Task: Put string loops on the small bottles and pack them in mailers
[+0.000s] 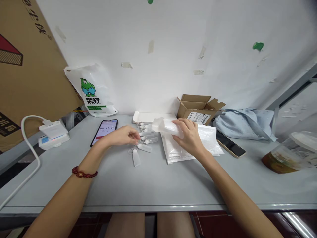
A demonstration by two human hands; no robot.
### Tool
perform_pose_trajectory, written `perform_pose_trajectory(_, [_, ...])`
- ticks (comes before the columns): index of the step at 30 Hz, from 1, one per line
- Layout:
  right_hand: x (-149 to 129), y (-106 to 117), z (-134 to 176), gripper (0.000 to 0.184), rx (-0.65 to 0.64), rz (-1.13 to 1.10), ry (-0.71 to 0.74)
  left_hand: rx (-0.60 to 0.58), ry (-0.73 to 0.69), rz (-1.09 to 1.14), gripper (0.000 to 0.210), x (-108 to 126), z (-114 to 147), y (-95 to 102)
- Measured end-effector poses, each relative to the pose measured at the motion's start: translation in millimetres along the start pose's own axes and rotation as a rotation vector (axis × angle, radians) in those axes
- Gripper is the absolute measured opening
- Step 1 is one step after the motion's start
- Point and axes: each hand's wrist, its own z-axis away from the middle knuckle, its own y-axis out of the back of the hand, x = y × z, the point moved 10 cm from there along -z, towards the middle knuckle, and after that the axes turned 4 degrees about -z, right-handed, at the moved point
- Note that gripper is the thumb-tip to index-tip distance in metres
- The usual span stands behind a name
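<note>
My right hand is wrapped round a white translucent plastic sleeve-like piece, held tilted with its wider end toward the left. Beneath it lies a stack of white padded mailers. My left hand has its fingers curled at the cord loops of several small translucent bottle-shaped tags; whatever is between the fingertips is hidden. One such tag lies nearest to me, and another tag rests just behind it. A shallow white tray sits behind the tags.
An open cardboard box stands at the wall. A phone with a running timer lies left, a dark phone right. Farther right are a blue cloth bag and a drink container. A white charger trails a cable.
</note>
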Motion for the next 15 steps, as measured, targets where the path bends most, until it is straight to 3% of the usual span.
perform_pose_trajectory(7, [7,7,-1,0.038,0.029,0.022,-0.016,-0.073,0.031,-0.065,0.013,-11,-6,-14.1])
perform_pose_trajectory(15, [9,8,-2,0.039,0.034,0.034,-0.017,-0.006,-0.025,-0.047,0.013,-1,-3,-1.4])
